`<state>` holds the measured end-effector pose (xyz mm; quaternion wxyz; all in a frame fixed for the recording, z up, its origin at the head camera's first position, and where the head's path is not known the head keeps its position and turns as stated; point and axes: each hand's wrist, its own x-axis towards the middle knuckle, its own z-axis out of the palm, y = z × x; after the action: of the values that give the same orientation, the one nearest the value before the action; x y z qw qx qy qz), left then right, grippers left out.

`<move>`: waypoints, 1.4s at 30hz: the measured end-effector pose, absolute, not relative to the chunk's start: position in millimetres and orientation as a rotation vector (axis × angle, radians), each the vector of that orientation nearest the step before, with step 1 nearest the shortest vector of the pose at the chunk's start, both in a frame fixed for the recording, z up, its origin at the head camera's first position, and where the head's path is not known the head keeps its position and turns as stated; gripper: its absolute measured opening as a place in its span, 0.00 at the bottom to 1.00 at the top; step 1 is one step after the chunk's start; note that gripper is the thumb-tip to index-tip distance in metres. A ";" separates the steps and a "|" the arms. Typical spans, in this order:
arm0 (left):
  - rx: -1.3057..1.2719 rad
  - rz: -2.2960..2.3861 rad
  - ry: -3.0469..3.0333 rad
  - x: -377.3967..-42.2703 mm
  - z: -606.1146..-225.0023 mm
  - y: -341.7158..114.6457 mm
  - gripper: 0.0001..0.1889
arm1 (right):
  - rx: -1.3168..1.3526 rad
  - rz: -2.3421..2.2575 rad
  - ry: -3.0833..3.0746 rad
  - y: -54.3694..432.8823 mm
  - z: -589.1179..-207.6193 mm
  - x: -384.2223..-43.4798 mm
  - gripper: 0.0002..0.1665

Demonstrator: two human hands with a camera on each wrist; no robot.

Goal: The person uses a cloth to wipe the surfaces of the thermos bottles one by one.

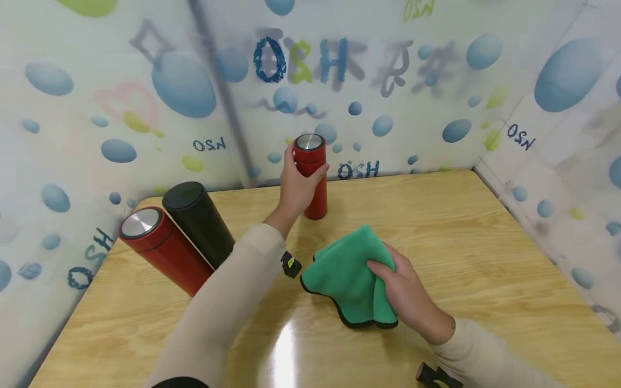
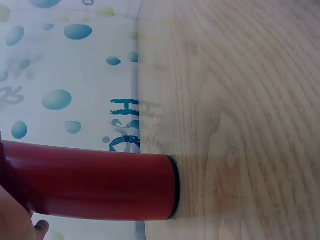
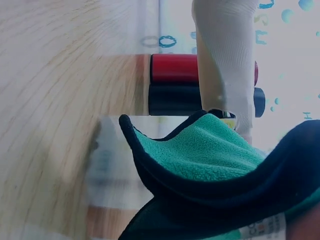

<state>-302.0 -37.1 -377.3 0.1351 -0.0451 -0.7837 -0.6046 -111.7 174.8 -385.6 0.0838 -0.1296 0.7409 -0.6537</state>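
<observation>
My left hand (image 1: 297, 186) grips the upper part of a red thermos flask (image 1: 316, 199) with a silver-topped lid, near the back edge of the table. In the left wrist view the base of that red flask (image 2: 115, 185) shows close to the wood, with fingers at its upper end. A folded green cloth (image 1: 351, 275) with black edging is pinched between thumb and fingers of my right hand (image 1: 409, 291), in front of the flask and to its right. The right wrist view shows the cloth (image 3: 205, 150) hanging, a white label near its lower part.
On the left of the wooden table (image 1: 436, 226) another red flask (image 1: 170, 253) and a black flask (image 1: 201, 221) stand side by side, partly behind my left sleeve (image 1: 233, 302). A patterned wall covering (image 1: 301, 97) rises behind the table's back edge.
</observation>
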 end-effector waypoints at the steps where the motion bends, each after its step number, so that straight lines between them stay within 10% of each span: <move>1: -0.130 -1.751 -2.269 -300.3 -376.9 -38.1 0.46 | -0.371 -1.953 2.226 173.7 -384.6 -111.9 0.22; 42: -0.389 -1.591 -2.272 -111.2 -380.5 -88.5 0.45 | -0.208 -2.109 2.219 103.4 -372.2 -122.2 0.23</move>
<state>-111.2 -88.5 -380.5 0.1696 -0.1370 -0.7994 -0.5599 -122.2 103.4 -372.2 0.0365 -0.0676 0.7226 -0.6869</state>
